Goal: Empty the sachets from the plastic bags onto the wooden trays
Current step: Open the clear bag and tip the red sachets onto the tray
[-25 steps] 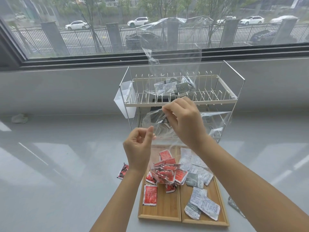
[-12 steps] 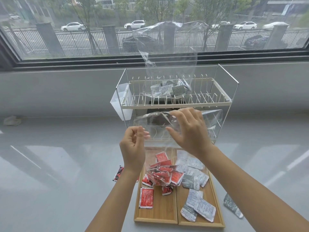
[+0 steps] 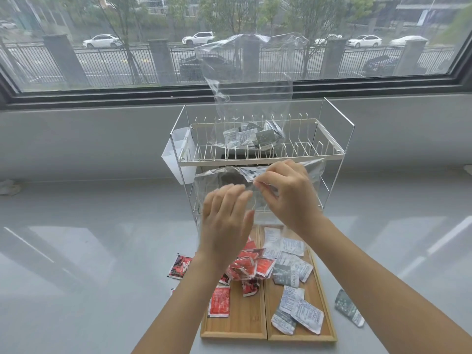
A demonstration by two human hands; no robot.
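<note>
My right hand (image 3: 288, 192) pinches the top edge of a clear plastic bag (image 3: 212, 190) held above the trays. The bag hangs down with red sachets (image 3: 242, 267) bunched in its bottom over the left wooden tray (image 3: 245, 325). Beside the bag, my left hand (image 3: 224, 221) is blurred, its fingers straight and relaxed, holding nothing. Loose red sachets lie on the left tray. White and grey sachets (image 3: 298, 305) lie on the right wooden tray (image 3: 324, 323). Another clear bag (image 3: 252, 98) with grey and white sachets stands on the rack's top shelf.
A white wire dish rack (image 3: 260, 154) stands behind the trays, with a white cup (image 3: 176, 162) hung on its left side. One red sachet (image 3: 180, 267) lies on the table left of the trays, a grey sachet (image 3: 348, 307) to their right. A window ledge runs behind.
My left hand has let go of the bag's edge and opened, moving right toward the bag. My right hand shifted slightly left and down, still pinching the bag's top.
</note>
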